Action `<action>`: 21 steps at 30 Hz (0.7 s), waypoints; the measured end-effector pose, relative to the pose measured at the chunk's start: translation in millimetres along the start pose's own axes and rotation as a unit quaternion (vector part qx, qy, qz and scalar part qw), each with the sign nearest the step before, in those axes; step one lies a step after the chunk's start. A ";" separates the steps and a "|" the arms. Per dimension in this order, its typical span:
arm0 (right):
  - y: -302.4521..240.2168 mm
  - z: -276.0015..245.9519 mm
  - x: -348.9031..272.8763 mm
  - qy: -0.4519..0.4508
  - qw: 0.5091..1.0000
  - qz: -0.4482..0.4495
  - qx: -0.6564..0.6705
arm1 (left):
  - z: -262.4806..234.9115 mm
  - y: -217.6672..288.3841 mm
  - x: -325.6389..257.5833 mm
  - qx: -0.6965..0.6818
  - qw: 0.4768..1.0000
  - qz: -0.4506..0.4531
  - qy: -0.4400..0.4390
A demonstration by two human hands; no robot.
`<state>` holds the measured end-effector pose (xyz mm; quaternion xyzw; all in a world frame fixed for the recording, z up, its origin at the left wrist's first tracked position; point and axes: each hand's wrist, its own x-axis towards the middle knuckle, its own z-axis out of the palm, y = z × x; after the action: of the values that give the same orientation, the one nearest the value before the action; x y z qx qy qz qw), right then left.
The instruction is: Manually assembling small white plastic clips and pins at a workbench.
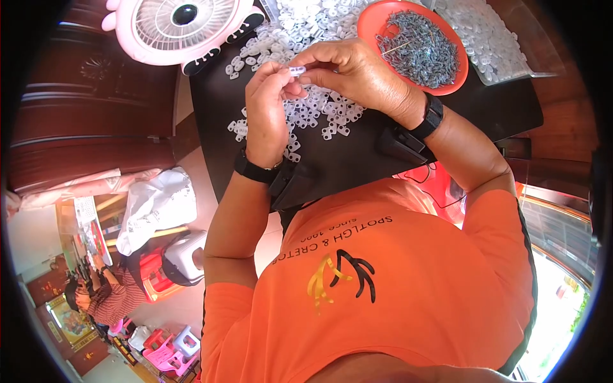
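A small white plastic piece [297, 71] lies at the fingertips of the left hand [267, 105], pinched narrowly between thumb and fingers, raised over the dark table [220, 115]. The piece points across toward the right hand [354, 73], whose thumb and index finger curve in at its right end with only a narrow gap between them; whether they also grip it, I cannot tell. The piece is short and elongated with rounded ends, pale and slightly glossy, with small darker spots on the face that shows; finer detail is too small to make out. One piece is held up; the loose white pieces [310, 112] below and around the hands, many with dark-looking holes, lie scattered flat and overlapping, too many to count. Beyond the hands spreads one larger heap of white pieces [310, 22], also uncountable. There is one orange-red bowl [366, 29] just beyond the right forearm, filled with a tangle of small grey-blue bits [424, 57], and one clear container [539, 75] to its right, holding many more pale pieces. One pink fan [143, 51] stands at the far left, and two black wristbands show, one on each wrist
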<state>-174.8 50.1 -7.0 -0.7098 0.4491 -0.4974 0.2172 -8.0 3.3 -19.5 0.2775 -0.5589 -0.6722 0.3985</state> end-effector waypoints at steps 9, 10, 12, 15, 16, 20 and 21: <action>-1.2 -2.9 3.2 0.031 0.991 -0.101 -0.082 | 7.5 3.7 2.4 0.079 0.991 0.105 0.025; -1.5 -2.3 2.5 0.039 0.994 -0.076 -0.065 | 7.9 4.2 2.1 0.069 0.991 0.105 0.043; -1.5 -1.7 1.8 0.048 0.996 -0.050 -0.049 | 6.5 5.3 1.4 0.091 0.986 0.135 0.044; -1.4 -1.8 1.3 0.057 0.996 -0.057 -0.025 | 7.4 5.4 0.3 0.131 0.975 0.168 0.061; 2.3 -1.6 0.2 0.027 1.000 -0.004 0.012 | 4.2 2.6 2.3 0.138 0.979 0.140 0.045; 5.8 0.7 -0.4 0.000 0.989 0.067 0.134 | 7.0 7.6 0.7 0.141 0.984 0.101 0.031; 6.8 0.7 -0.5 0.000 0.989 0.068 0.134 | 8.2 9.1 -0.4 0.136 0.985 0.097 0.033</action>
<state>-177.1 47.0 -12.7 -0.6420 0.4257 -0.5374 0.3433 -12.4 7.5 -8.9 0.2960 -0.6555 -0.5387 0.4387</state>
